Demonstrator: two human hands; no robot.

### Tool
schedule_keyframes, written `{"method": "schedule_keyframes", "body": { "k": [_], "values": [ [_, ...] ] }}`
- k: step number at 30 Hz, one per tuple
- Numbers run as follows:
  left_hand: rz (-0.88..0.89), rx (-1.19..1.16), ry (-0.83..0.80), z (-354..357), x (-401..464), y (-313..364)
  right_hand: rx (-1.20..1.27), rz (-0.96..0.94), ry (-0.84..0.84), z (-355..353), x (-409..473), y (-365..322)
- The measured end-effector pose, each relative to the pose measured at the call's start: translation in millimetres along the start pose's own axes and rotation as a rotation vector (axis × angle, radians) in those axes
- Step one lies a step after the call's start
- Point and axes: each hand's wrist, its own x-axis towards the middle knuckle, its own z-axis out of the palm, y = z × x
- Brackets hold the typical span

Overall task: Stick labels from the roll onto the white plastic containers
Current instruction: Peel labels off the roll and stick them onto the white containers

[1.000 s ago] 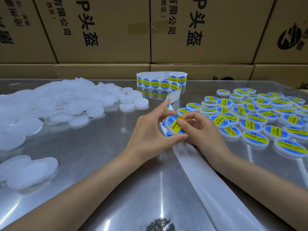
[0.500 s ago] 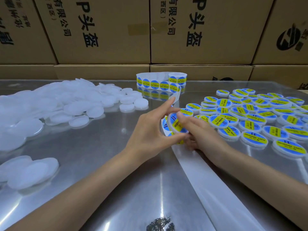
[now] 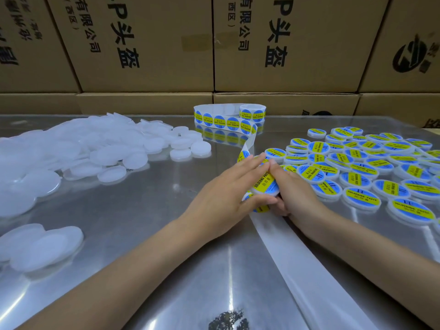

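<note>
Both of my hands meet over one round white plastic container [image 3: 265, 184] carrying a blue and yellow soldering-paste label, near the middle of the shiny metal table [image 3: 142, 234]. A second ago I held it lifted and tilted toward me, pinching its edge while my right fingers smoothed the sticker; now it has come down close to the tabletop, lying over the strip of labels that runs under my hands. My left hand [image 3: 226, 196] has its thumb against the near rim and its fingers stretched nearly straight across the far side, so I am gripping the container between thumb and fingers. My right hand [image 3: 292, 186] lies along its right edge, fingers extended forward and touching the left fingertips; its lower fingers curl underneath, though I cannot tell whether they clasp the container or the strip. That lowering suggests the label is seated and this piece is finished, ready to join the spread of labelled white containers [image 3: 369, 172] just to the right. Feeding the work, the partly unwound roll of blue and yellow round labels [image 3: 252, 113] stands at the back of the table, and its bare translucent backing strip [image 3: 297, 270] trails toward me. Plenty remains: the heap of unlabelled frosted white containers [image 3: 83, 148] on the left is large. Stacked brown cardboard boxes [image 3: 147, 44] wall off the far side.
</note>
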Motion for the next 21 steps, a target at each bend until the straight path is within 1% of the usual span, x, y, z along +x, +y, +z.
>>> {"method": "schedule_keyframes", "body": {
  "k": [5, 8, 12, 16, 19, 21],
  "values": [
    [0.065, -0.006, 0.057, 1.4, 2.3, 8.8, 0.035, 0.022, 0.054, -0.9, 1.9, 0.9],
    [0.092, 0.014, 0.096, 0.0, 3.7, 9.8, 0.129, 0.025, 0.025, -1.0, 1.8, 0.6],
    [0.182, 0.027, 0.218, 3.0, 1.8, 7.1, 0.215, 0.065, -0.019, -0.9, 1.6, -2.0],
    [0.232, 0.068, 0.304, 4.2, 0.4, -0.6, 0.200, 0.092, 0.004, 1.0, 1.7, -5.0],
    [0.191, 0.112, 0.290, 4.0, 0.2, -8.0, 0.277, 0.087, 0.047, 1.3, 1.6, -6.5],
    [0.123, 0.108, 0.206, 4.1, -0.9, -13.0, 0.350, 0.098, 0.069, -1.4, 2.0, -6.5]
  ]
}}
